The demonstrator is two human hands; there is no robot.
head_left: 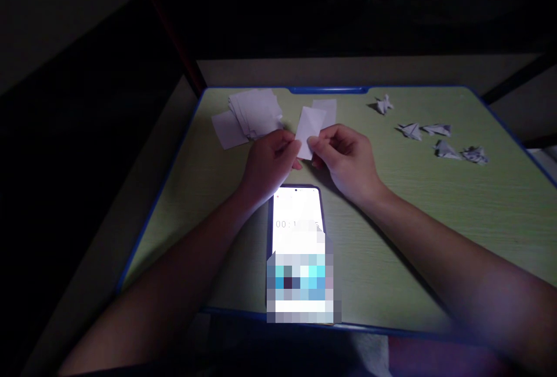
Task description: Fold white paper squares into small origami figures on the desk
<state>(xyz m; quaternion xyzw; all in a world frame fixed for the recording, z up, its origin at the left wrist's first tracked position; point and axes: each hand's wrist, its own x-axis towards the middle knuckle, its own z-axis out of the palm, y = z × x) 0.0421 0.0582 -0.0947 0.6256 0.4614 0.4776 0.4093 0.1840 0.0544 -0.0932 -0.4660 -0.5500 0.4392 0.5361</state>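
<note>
Both hands pinch one small white sheet of paper (pixel 310 129) above the middle of a green table with a blue rim (pixel 183 151). My left hand (pixel 268 163) grips the sheet's lower left edge with curled fingers. My right hand (pixel 343 159) grips its lower right edge. The sheet is creased and stands tilted upward. Another white sheet (pixel 326 109) lies flat just behind it.
A loose stack of white paper squares (pixel 250 116) lies at the back left. Several folded paper figures (pixel 429 136) are scattered at the back right. A lit phone (pixel 298 238) showing a timer lies near the front edge, between my forearms. The room around is dark.
</note>
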